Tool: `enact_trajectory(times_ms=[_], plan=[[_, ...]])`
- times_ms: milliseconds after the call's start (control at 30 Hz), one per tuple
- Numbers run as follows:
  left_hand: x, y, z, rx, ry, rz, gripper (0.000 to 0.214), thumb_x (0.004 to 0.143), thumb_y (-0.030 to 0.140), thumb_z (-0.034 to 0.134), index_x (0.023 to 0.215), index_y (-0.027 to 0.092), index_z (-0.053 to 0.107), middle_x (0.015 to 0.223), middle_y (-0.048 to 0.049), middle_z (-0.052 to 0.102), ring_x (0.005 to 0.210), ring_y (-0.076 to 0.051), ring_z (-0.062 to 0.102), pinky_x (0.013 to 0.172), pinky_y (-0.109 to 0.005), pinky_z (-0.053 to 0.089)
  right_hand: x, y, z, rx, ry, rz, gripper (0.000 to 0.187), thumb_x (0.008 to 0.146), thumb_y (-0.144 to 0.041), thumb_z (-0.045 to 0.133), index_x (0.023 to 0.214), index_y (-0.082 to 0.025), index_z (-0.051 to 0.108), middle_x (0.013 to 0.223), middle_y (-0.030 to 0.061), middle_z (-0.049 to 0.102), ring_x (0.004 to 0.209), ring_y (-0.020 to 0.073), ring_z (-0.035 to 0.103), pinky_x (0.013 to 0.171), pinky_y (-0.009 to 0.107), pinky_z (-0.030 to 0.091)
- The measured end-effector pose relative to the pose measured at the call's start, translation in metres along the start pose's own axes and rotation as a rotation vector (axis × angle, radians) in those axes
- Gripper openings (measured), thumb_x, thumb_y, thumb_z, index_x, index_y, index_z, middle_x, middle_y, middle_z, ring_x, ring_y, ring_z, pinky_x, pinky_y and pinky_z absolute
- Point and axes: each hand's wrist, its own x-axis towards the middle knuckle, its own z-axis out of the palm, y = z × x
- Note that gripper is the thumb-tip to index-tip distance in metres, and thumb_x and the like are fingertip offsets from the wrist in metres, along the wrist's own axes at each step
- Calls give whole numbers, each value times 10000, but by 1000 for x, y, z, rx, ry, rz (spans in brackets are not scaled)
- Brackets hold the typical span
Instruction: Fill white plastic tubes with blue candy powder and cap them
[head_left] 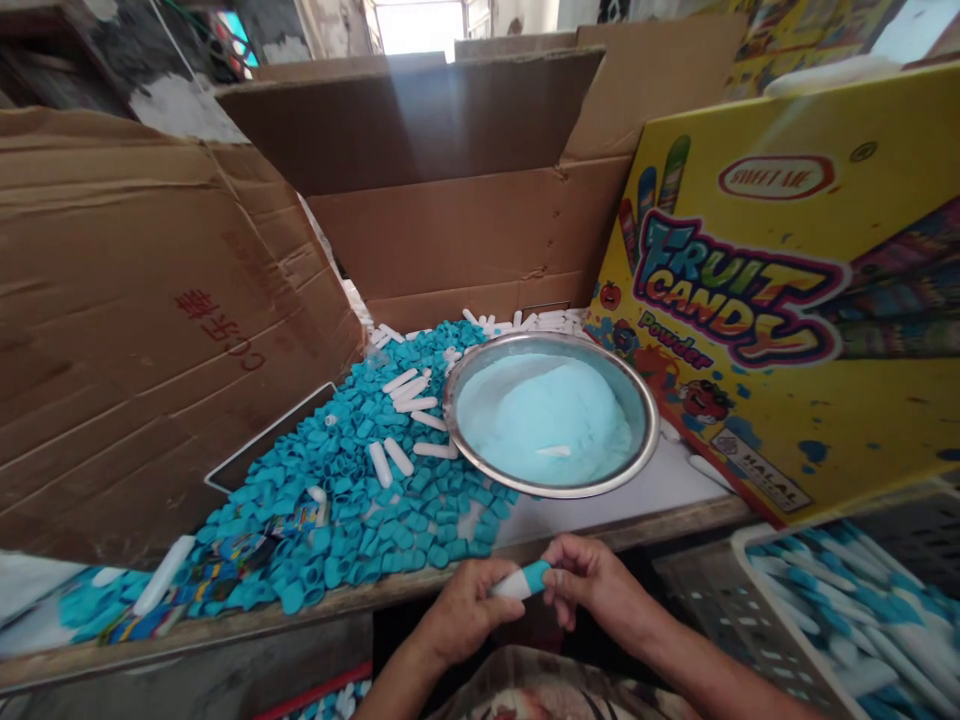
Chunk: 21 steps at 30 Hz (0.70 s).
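Observation:
My left hand (472,605) is closed around a small white plastic tube (510,586), held in front of the table edge. At the tube's right end sits a teal cap (535,575), gripped between the thumb and fingers of my right hand (583,580). Just beyond my hands stands a steel bowl (555,491) with a mound of pale blue powder (562,405) in it. A small white piece (553,451) lies on the powder. Many loose teal caps (360,530) are heaped left of the bowl, with several white tubes (379,464) on top.
Brown cardboard (150,330) walls the table at the left and back. A yellow printed candy box (750,260) stands at the right. Below it, a plastic crate (739,600) holds capped white tubes. The wooden table edge (420,583) runs before me; printed wrappers (247,550) lie among the caps.

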Motion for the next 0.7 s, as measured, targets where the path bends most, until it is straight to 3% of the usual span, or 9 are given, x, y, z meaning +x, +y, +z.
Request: enact_trajectory(times_ms=[67, 167, 300, 400, 533, 700], plan=[[1, -1, 2, 78, -12, -18, 161, 673, 188, 504, 754, 121, 625, 629, 25, 518, 614, -132, 456, 572, -215, 335, 0, 4, -3, -13, -33, 42, 360, 596, -471, 646, 704, -162, 496, 505, -37, 589, 356, 83, 495, 362, 193, 375], [3, 4, 7, 420, -8, -35, 118, 701, 194, 510, 753, 149, 606, 683, 17, 568, 661, -148, 506, 600, -223, 362, -2, 3, -9, -77, -85, 95, 319, 619, -452, 602, 699, -159, 507, 493, -46, 570, 349, 74, 480, 358, 185, 367], [7, 12, 15, 852, -50, -83, 153, 733, 237, 543, 856, 168, 603, 859, -63, 670, 789, -220, 600, 683, -282, 433, -8, -6, -14, -232, -144, 148, 147, 652, -303, 521, 623, -159, 508, 446, -55, 535, 312, 48, 405, 317, 157, 284], [11, 12, 22, 1073, -86, -118, 195, 759, 162, 481, 910, 156, 603, 886, -115, 692, 811, -256, 639, 698, -325, 470, -12, -10, -14, -265, -124, 229, 60, 614, -186, 462, 568, -164, 494, 404, -64, 505, 293, 40, 352, 300, 155, 224], [14, 12, 26, 1184, -132, -88, 227, 752, 112, 452, 918, 140, 605, 873, -133, 701, 815, -273, 656, 714, -352, 494, -11, -9, -9, -228, -59, 292, 76, 570, -120, 429, 540, -169, 478, 354, -75, 462, 281, 41, 298, 306, 167, 178], [18, 18, 26, 1192, -135, -139, 246, 740, 123, 460, 930, 151, 613, 875, -135, 707, 822, -286, 661, 697, -354, 506, -9, -6, -7, -254, -5, 273, 112, 563, -84, 420, 504, -169, 461, 340, -78, 432, 291, 44, 274, 325, 178, 169]])
